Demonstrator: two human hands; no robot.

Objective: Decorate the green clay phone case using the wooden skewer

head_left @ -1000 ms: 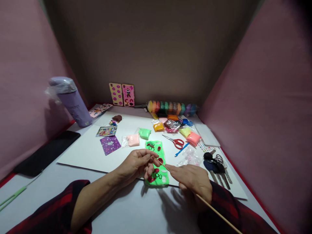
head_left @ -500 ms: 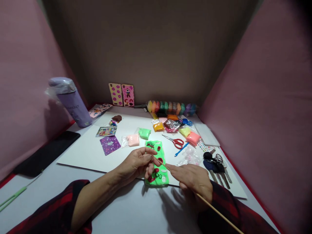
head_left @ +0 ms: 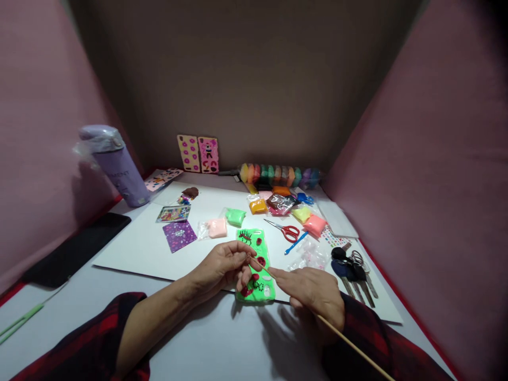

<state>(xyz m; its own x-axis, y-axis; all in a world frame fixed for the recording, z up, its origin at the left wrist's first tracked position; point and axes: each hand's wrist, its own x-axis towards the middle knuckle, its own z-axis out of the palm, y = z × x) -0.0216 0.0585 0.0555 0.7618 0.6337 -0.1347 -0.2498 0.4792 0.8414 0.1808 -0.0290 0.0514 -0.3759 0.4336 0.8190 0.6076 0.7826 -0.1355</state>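
A thin wooden stick point(head_left: 351, 342) runs under my right hand point(head_left: 313, 291), whose fingers are closed around it. It slants up and left toward my left hand point(head_left: 226, 264), whose thumb and index finger are pinched together at the stick's tip. Anything small between those fingertips is too tiny to make out. Beneath both hands lies a bright green phone case point(head_left: 264, 248) covered in what looks like clay. Dark red shapes, a white piece and a cluster of dark dots decorate it. My left hand hides part of its left side.
Red-handled scissors point(head_left: 291, 233), a blue tool point(head_left: 296, 243) and keys point(head_left: 355, 270) lie to the right. Bagged clay point(head_left: 236, 217) sits on the white board point(head_left: 138, 254). A purple bottle point(head_left: 123, 174) stands at the left, near a dark phone-like slab point(head_left: 79, 248).
My right hand has shifted very slightly left along with the stick. My left hand keeps its pinch, and the phone case stays in place.
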